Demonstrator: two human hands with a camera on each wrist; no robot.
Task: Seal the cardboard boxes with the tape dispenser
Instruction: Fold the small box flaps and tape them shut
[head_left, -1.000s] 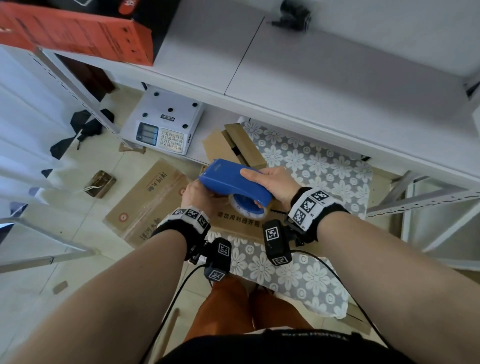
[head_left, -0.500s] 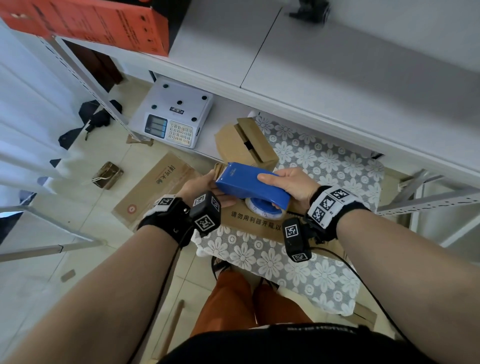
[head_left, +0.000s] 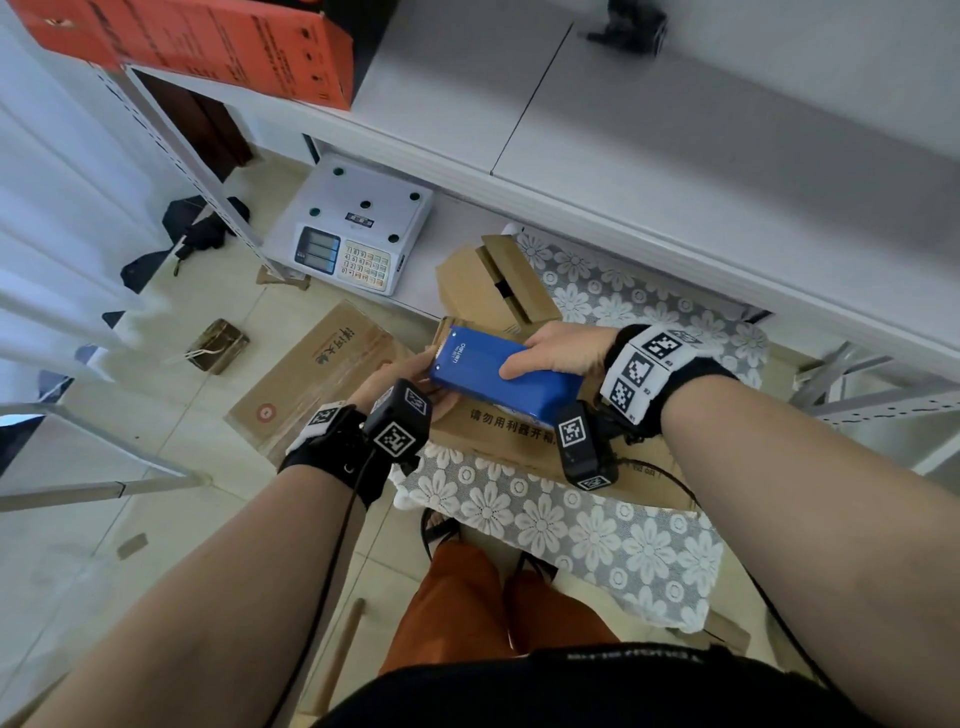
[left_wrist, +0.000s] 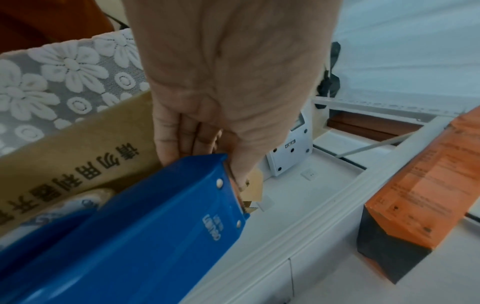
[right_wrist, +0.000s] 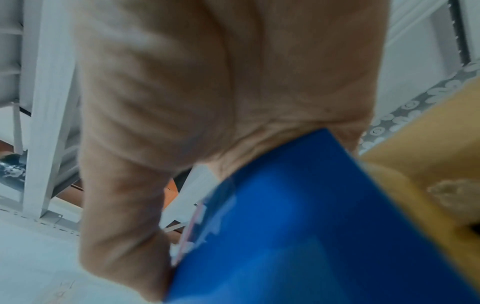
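My right hand (head_left: 561, 348) grips the blue tape dispenser (head_left: 498, 371) from above, low over a brown cardboard box (head_left: 519, 441) printed with black characters. My left hand (head_left: 400, 376) is at the dispenser's front end. In the left wrist view my left hand (left_wrist: 221, 102) has its fingers under the nose of the dispenser (left_wrist: 155, 236) and its thumb at the blade edge, pinching there. The tape strip itself cannot be made out. The tape roll (left_wrist: 72, 203) shows beneath the body, above the box (left_wrist: 64, 154). The right wrist view is blurred: my right hand (right_wrist: 207, 102) sits on the dispenser (right_wrist: 298, 236).
The box lies on a floral lace cloth (head_left: 571, 519). A smaller cardboard box (head_left: 488, 280) stands behind it. A white scale (head_left: 358, 228) sits at the left on the low shelf. A flattened carton (head_left: 317, 374) lies on the floor. An orange box (head_left: 208, 41) rests on the white upper shelf (head_left: 675, 156).
The dispenser has tilted flatter and come down closer to the box top. My left hand has turned and moved to its front end.
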